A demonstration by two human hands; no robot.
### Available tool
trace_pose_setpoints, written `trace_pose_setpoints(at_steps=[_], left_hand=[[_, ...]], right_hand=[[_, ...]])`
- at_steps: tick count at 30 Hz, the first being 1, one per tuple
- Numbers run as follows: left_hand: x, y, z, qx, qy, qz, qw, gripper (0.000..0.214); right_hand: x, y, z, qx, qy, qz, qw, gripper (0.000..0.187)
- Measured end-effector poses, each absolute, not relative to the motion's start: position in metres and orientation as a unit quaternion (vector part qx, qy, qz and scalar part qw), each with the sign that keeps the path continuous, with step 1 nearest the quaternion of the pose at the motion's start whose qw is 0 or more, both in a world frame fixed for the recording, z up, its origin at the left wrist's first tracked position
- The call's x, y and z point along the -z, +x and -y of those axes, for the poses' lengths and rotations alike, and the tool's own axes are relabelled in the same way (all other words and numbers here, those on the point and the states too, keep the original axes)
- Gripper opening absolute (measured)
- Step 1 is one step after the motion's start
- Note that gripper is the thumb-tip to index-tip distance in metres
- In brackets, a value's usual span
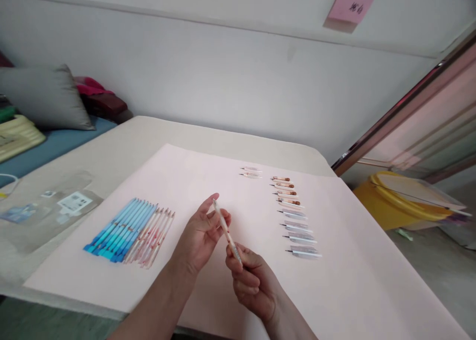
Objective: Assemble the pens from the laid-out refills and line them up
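Observation:
A slim, pale pen (pixel 226 229) with small reddish markings is held up at a slant over the pink sheet. My right hand (pixel 256 283) is closed around its lower end, thumb and fingers pressed on the barrel. At the upper end is my left hand (pixel 199 238), its thumb stretched along the tip and its fingers curled loosely behind the barrel. To the left lie blue pens (pixel 121 230) in a tight row, beside pale pens with red markings (pixel 150 236). On the right, several clear pen parts with dark tips (pixel 301 237) form a column.
Brown-ended pen parts (pixel 286 193) continue the column, and two pale ones (pixel 251 174) lie farther back. The pink sheet (pixel 357 260) covers much of the table (pixel 223 137). Clear plastic packaging (pixel 48 218) lies left. A yellow bin (pixel 394 201) stands right, below table level.

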State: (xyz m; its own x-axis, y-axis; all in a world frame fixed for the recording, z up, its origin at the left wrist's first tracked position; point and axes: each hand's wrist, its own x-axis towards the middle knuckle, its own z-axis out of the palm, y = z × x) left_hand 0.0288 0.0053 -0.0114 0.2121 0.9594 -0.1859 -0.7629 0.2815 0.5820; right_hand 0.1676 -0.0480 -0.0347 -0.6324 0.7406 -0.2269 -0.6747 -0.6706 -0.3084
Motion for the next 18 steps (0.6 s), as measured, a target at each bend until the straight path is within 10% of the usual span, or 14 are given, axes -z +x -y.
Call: trace_pose_setpoints(at_steps=[18], left_hand=[[0.018,0.035,-0.003,-0.571,0.204,-0.485,0.63,0.052]], right_hand=[[0.039,0.153,0.045,-0.48,-0.596,0.515,0.386,0.01]])
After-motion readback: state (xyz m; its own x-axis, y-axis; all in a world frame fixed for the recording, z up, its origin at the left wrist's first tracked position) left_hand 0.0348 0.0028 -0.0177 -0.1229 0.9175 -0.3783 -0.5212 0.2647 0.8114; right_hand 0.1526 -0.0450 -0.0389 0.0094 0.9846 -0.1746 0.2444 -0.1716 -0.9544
